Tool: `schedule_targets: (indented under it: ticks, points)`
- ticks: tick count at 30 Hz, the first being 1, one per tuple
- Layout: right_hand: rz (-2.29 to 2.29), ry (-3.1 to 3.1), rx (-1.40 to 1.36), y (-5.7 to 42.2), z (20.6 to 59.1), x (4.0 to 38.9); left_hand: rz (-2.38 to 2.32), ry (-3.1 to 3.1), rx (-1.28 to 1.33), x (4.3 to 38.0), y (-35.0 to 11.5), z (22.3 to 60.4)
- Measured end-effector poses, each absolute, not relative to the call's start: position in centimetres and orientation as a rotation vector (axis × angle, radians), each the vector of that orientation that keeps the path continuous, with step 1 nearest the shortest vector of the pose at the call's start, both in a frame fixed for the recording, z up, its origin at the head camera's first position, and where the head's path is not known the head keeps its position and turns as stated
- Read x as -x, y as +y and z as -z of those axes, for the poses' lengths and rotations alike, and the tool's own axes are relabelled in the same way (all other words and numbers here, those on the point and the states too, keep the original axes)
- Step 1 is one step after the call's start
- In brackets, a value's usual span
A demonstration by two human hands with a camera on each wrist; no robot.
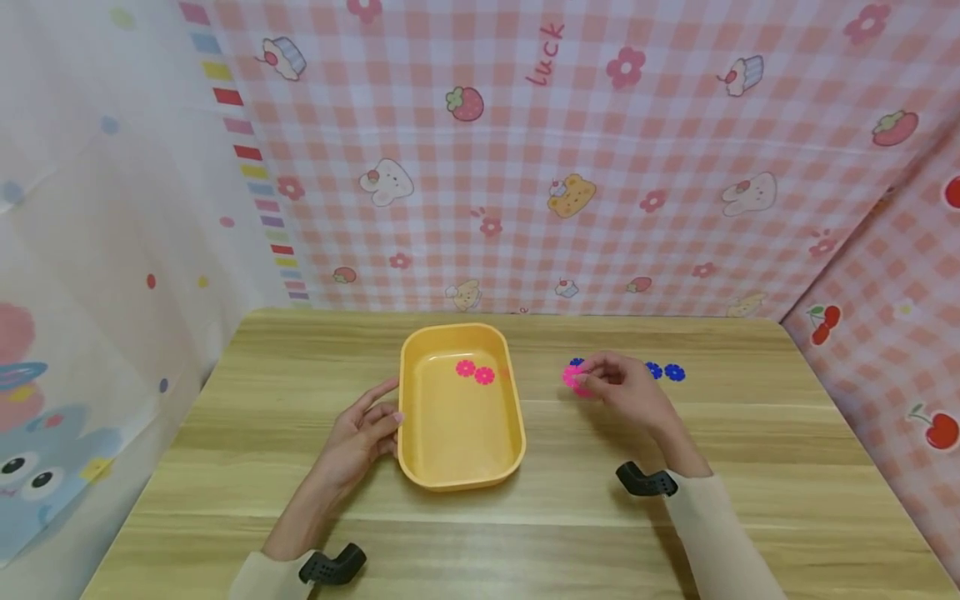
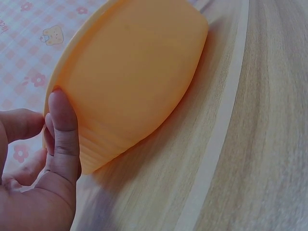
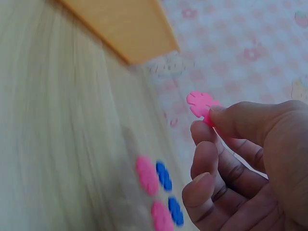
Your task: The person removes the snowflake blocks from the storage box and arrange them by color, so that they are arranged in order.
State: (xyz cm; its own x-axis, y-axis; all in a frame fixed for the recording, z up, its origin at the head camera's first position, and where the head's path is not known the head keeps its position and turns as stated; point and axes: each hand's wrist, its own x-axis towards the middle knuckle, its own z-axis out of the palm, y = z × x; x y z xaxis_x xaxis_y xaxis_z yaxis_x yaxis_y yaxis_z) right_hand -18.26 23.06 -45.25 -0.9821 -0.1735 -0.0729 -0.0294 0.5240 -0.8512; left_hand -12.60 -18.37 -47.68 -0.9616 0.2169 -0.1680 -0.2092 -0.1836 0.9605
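A yellow rectangular tray (image 1: 462, 483) is at the middle of the table, with two pink flower-shaped pieces (image 1: 476, 372) inside it. My left hand (image 1: 362, 431) holds the tray's left side, thumb at the rim and other fingers against the outer wall (image 2: 130, 72). To the right of the tray, my right hand (image 1: 621, 387) pinches a pink flower-shaped piece (image 3: 199, 103) between thumb and fingers. It is raised above the table in the right wrist view. Below it lie pink pieces (image 3: 147, 175) and blue flower-shaped pieces (image 3: 164, 176), partly hidden by this hand in the head view.
Blue flower-shaped pieces (image 1: 674, 372) lie right of my right hand. The wood-grain table (image 1: 570, 542) ends at the back against a pink checked cloth (image 1: 525, 150). A white patterned cloth (image 1: 135, 208) hangs on the left, and another checked cloth (image 1: 885, 333) on the right.
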Motion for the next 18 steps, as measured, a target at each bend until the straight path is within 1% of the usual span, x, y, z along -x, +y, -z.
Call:
schedule_targets:
  ticks: [11,18]
  points:
    - [1.371,2.698,0.068,27.6,46.5,17.9,-2.229,1.797,0.004,12.6,-18.3,47.8]
    - [1.239,2.829,0.028,29.5,46.9,17.6,-2.228,1.792,0.01,12.7,-18.3,47.7]
